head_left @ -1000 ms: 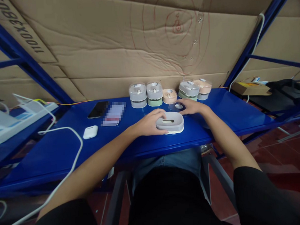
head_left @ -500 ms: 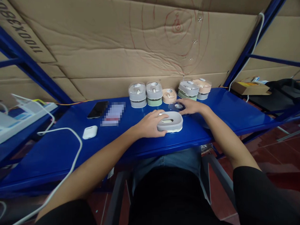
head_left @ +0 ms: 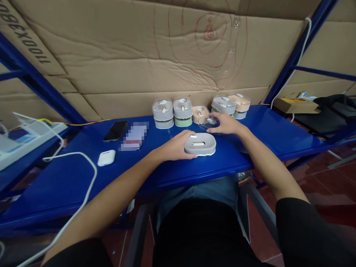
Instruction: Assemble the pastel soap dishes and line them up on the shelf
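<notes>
A glossy blue tabletop [head_left: 268, 134] stands against creased brown cardboard [head_left: 119, 53] marked with red rings; dark red floor tiles [head_left: 322, 187] show below. On it, near its front edge, lies the grey oval box [head_left: 206, 149], open-topped, smooth-walled, with a rounded slot in its inner floor. The left hand [head_left: 178, 147] grasps its left end, fingers curled over the rim. Just behind the box, the right hand [head_left: 224, 123] pinches a clear domed lid [head_left: 203, 124] between thumb and fingers. Farther behind the box stand grey, green and peach lidded containers [head_left: 163, 114], some in two tiers, under shiny transparent covers. Well left of the box are a black smartphone [head_left: 116, 130], a glossy white earbud case [head_left: 106, 157] and a looping white cable [head_left: 94, 171]; far to its right sits an open cardboard carton [head_left: 295, 105].
</notes>
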Action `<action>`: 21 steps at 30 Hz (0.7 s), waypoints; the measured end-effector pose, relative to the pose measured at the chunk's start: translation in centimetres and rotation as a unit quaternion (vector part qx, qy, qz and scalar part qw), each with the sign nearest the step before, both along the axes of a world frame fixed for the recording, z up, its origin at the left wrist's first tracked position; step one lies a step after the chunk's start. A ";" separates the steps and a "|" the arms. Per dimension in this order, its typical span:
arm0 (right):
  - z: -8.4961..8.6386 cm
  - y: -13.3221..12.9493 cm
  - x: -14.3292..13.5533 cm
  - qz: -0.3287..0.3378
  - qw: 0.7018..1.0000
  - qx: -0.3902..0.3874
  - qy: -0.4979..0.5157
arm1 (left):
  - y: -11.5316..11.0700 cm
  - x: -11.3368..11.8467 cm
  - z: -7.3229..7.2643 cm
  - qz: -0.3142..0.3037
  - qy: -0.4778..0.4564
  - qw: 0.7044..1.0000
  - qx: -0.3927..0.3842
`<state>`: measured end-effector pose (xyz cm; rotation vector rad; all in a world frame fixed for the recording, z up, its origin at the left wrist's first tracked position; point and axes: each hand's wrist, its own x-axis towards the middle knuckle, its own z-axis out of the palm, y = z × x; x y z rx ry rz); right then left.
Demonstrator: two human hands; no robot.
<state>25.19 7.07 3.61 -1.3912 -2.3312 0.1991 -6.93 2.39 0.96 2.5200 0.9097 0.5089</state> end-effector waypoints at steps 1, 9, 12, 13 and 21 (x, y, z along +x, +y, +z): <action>0.2 -0.2 -0.1 0.006 0.999 0.023 0.025 | 0.3 -0.1 -0.2 0.017 -0.013 1.000 -0.007; 0.5 -2.3 -2.7 0.167 0.980 0.012 0.105 | 1.9 0.0 -2.1 0.081 -0.127 0.987 -0.063; -0.1 -2.7 -4.1 0.199 0.977 0.015 0.078 | 2.0 0.1 -2.6 0.085 -0.140 0.984 -0.065; -0.3 -2.7 -4.5 0.210 0.975 0.018 0.073 | 2.1 0.1 -2.7 0.083 -0.140 0.984 -0.067; -1.6 -2.6 -5.1 0.230 0.971 0.022 0.059 | 2.2 0.2 -2.6 0.080 -0.121 0.989 -0.042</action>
